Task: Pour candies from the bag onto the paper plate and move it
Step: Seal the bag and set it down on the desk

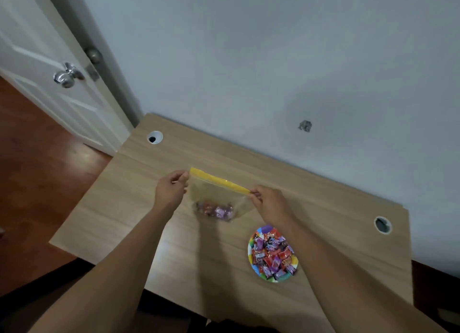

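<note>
A clear plastic bag (217, 195) with a yellow zip strip along its top hangs upright above the wooden table (139, 208). My left hand (170, 189) pinches the strip's left end and my right hand (267, 203) pinches its right end. A few wrapped candies (215, 211) lie in the bag's bottom. To the right and nearer me, a colourful paper plate (252, 240) sits on the table, heaped with red and purple wrapped candies (272, 256). My right forearm passes just beside the plate's right side.
The table stands against a pale wall, with round cable holes at its far left (154, 137) and far right (382, 224). A white door with a metal knob (67, 76) stands left of the table over a dark wooden floor (32, 170).
</note>
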`<state>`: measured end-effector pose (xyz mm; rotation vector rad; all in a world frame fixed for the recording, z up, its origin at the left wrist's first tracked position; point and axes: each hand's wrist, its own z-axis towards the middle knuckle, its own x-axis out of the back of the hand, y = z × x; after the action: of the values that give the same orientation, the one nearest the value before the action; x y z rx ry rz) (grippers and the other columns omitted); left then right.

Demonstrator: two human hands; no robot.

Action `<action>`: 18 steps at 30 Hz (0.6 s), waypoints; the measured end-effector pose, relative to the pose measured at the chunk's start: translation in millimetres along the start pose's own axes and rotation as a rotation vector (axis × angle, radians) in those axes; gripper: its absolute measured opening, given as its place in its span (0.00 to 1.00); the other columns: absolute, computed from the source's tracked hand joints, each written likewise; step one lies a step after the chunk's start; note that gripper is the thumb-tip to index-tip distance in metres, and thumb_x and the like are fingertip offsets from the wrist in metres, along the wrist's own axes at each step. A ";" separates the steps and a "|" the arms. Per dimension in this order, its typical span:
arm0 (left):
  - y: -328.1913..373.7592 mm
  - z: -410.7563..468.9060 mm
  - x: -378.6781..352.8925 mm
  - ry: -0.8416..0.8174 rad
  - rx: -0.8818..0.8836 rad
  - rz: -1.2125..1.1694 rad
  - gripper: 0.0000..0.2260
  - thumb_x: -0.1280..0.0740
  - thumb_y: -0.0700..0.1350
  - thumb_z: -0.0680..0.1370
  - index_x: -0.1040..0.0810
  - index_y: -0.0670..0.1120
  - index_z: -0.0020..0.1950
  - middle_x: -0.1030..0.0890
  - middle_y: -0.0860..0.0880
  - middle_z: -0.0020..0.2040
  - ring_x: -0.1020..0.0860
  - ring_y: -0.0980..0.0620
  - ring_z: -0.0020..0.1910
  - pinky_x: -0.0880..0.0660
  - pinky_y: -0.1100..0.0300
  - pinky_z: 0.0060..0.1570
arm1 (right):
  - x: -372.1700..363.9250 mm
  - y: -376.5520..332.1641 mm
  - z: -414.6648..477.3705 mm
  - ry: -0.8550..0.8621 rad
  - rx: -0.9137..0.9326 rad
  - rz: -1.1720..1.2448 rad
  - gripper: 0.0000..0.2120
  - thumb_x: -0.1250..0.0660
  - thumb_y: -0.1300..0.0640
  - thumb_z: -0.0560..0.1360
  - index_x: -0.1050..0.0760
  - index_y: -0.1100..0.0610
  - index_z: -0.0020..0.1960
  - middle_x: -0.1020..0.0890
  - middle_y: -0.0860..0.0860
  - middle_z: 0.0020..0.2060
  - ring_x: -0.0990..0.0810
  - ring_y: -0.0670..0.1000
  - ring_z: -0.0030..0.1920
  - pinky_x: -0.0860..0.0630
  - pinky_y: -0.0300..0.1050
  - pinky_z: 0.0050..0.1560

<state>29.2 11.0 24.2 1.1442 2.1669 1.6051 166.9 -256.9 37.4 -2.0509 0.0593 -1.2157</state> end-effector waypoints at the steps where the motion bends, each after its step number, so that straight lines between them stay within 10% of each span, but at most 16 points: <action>1: 0.6 -0.5 -1.2 0.006 -0.003 0.005 0.13 0.30 0.46 0.83 0.15 0.43 0.65 0.15 0.42 0.49 0.17 0.48 0.44 0.15 0.43 0.53 | 3.0 1.8 0.3 0.006 0.007 0.041 0.11 0.29 0.56 0.82 0.14 0.56 0.62 0.10 0.51 0.54 0.15 0.45 0.50 0.19 0.41 0.55; 7: -7.4 -17.4 -19.2 0.059 0.067 0.032 0.13 0.34 0.44 0.83 0.24 0.43 0.67 0.18 0.40 0.58 0.15 0.43 0.44 0.15 0.41 0.53 | 15.0 29.8 -9.5 0.027 -0.088 0.106 0.15 0.31 0.54 0.83 0.17 0.56 0.68 0.12 0.51 0.59 0.17 0.46 0.50 0.25 0.38 0.55; 18: -77.4 -89.4 -76.7 -0.370 0.263 0.185 0.07 0.28 0.46 0.82 0.18 0.45 0.57 0.15 0.42 0.48 0.19 0.47 0.41 0.21 0.52 0.42 | -0.1 140.8 -101.4 -0.047 -0.498 0.159 0.21 0.30 0.55 0.82 0.23 0.63 0.71 0.16 0.60 0.66 0.15 0.58 0.63 0.25 0.44 0.60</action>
<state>-6.0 -114.1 -30.4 1.6139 2.1114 1.0739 132.4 -416.6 -20.7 -2.4399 0.5407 -1.1311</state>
